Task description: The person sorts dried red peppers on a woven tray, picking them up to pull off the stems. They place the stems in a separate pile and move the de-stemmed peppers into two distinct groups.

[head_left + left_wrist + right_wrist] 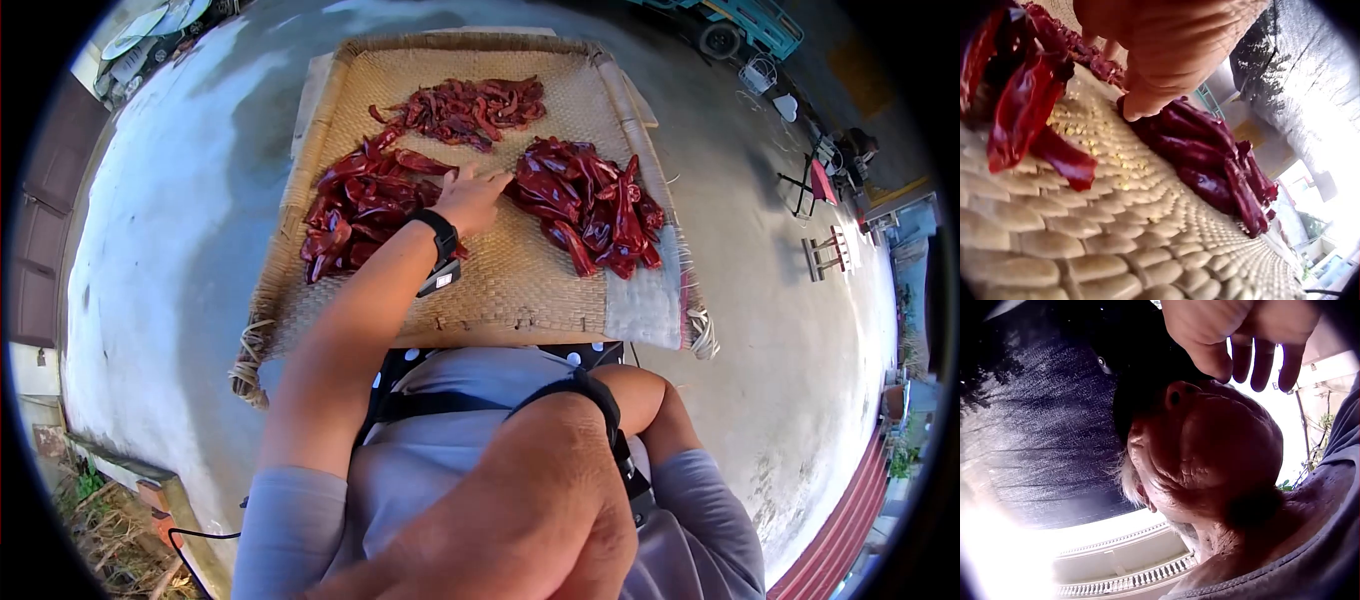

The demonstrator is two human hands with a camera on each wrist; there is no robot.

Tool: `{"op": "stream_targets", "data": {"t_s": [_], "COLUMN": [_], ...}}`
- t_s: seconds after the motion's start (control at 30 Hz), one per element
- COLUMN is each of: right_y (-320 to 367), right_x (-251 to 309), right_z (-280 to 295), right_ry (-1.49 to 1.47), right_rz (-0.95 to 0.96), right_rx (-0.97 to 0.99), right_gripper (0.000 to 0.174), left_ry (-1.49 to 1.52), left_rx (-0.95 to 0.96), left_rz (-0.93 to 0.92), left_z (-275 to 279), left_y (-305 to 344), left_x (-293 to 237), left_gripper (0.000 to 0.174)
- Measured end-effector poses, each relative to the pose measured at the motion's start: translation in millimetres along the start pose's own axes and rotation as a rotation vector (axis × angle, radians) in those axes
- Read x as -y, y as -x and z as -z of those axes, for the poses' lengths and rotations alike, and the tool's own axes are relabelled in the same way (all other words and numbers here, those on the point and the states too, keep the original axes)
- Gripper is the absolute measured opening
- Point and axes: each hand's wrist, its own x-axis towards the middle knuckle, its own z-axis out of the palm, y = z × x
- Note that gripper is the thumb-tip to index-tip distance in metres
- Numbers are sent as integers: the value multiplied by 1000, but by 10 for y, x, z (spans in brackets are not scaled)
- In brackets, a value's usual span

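Observation:
My left hand (475,200) is over the middle of a woven tray (520,280), between two piles of glossy red chili peppers. Its thumb (1144,100) comes down right at the tip of a pepper in the right pile (585,205), while its other fingers stand apart from the thumb. The left pile (365,205) lies beside the wrist. A smaller pile of thinner, shrivelled red peppers (470,108) is at the far side. My right hand (1247,337) is raised near my head, fingers loosely bent and holding nothing; in the head view its forearm looms close to the camera.
Pale seeds (1124,165) are scattered on the weave between the piles. A light cloth patch (645,305) covers the tray's near right corner. Concrete floor (170,230) surrounds the tray. A small wooden stool (828,252) and a teal cart (745,25) stand off to the right.

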Motion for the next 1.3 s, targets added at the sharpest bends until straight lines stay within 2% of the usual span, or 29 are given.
{"op": "stream_targets", "data": {"t_s": [0.07, 0.1, 0.2, 0.3, 0.4, 0.47, 0.53, 0.57, 0.63, 0.67, 0.7, 0.73, 0.8, 0.83, 0.87, 0.97, 1.07, 1.1, 1.13, 1.2, 1.27, 1.3], "right_y": [12, 12, -12, -29, -71, -130, -137, -75, -50, 23, 125, 145, 542, 755, 999, 1400, 1610, 1665, 1721, 1804, 1853, 1834], "right_x": [5, 14, 5, -21, 8, 236, 669, 745, 935, 1032, 1105, 1219, 1433, 1541, 1654, 1776, 1772, 1769, 1763, 1758, 1806, 1813], "right_z": [-13, -11, -26, -58, -42, 107, 138, 111, 175, 272, 364, 430, 722, 856, 993, 1161, 1265, 1301, 1334, 1374, 1348, 1329], "right_ry": [-21, -30, -55, -66, -8, 271, 581, 780, 1378, 1597, 1656, 1760, 2404, 2516, 2505, 2462, 2444, 2442, 2471, 2532, 2524, 2520], "right_rz": [8, 12, 27, 48, 36, -149, -529, -576, -567, -578, -649, -820, -876, -960, -1037, -1281, -1547, -1638, -1639, -1638, -1569, -1535], "right_rx": [-10, -11, -3, 8, 27, 22, -34, -189, -316, -370, -607, -836, -800, -850, -895, -969, -969, -960, -949, -925, -901, -885], "right_gripper": [27, 27, 27, 26, 26, 21, 12, 16, 14, 14, 15, 21, 20, 20, 20, 21, 27, 31, 30, 29, 28, 27], "left_ry": [37, -15, -115, -12, -76, -74, -57, -43, -18, 211, 438, 293, 81, 57, 35, -115, -302, -202, -122, 46, 203, 325], "left_rx": [20, -87, -17, -265, -168, -146, -149, -152, -165, -317, -469, -414, -273, -305, -337, -386, -659, -623, -616, -421, -407, -357], "left_rz": [9, -18, 11, -38, -27, 5, 51, 21, -33, -113, -195, -109, 74, 102, 130, 295, 359, 277, 175, 82, 4, -8], "left_z": [-75, -108, -42, -118, -110, -3, 30, 83, 265, 214, 90, 253, 592, 653, 698, 700, 561, 563, 535, 515, 333, 299], "left_y": [-51, -52, -112, -43, -88, -10, 14, 54, 200, 238, 252, 370, 598, 673, 745, 816, 845, 827, 828, 797, 694, 679], "left_x": [-47, -62, -65, -39, -36, -75, -91, -77, 15, 107, 241, 253, 220, 259, 318, 582, 536, 491, 422, 288, 264, 224], "left_gripper": [63, 54, 49, 36, 33, 29, 32, 30, 25, 24, 23, 22, 17, 17, 18, 35, 24, 24, 28, 30, 30, 35]}}
